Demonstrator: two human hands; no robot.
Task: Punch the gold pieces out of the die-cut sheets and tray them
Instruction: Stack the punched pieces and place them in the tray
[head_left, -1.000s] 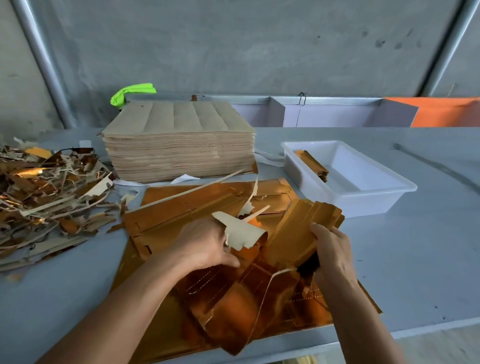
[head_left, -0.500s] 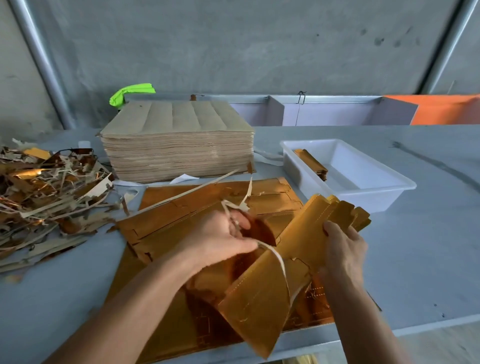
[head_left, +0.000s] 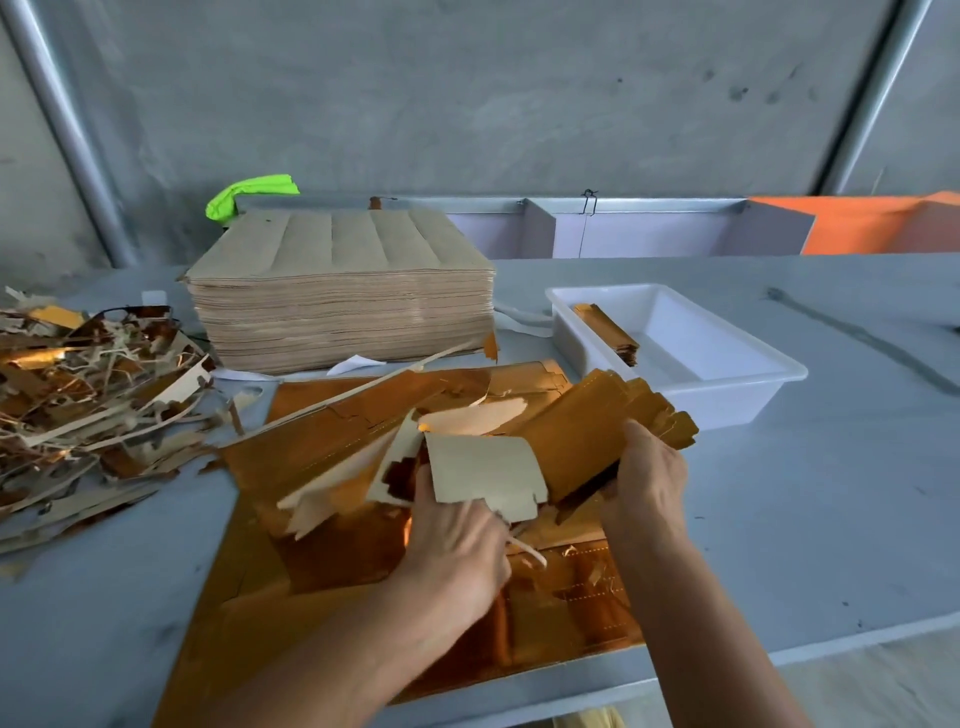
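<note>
While my right hand (head_left: 644, 478) grips the punched pieces (head_left: 597, 431) near the tray (head_left: 779, 371), my left hand (head_left: 457, 540) fingers pinch the waste (head_left: 483, 475) to tear it free.

A grey counter (head_left: 779, 519) stands before a concrete wall (head_left: 493, 93), with a bright green cloth (head_left: 249, 193), white dividers (head_left: 623, 228), an orange panel (head_left: 872, 223) and metal poles (head_left: 62, 135) behind.

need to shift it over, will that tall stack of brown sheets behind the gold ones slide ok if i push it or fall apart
The stack of brown sheets is thick and tightly packed, so it is probably heavy and will resist a light push. Its sides look square and it is wider than tall, so tipping seems unlikely. The sheets are loose, so a push near the top may skew the upper layers; pushing low is likely safer.
</note>
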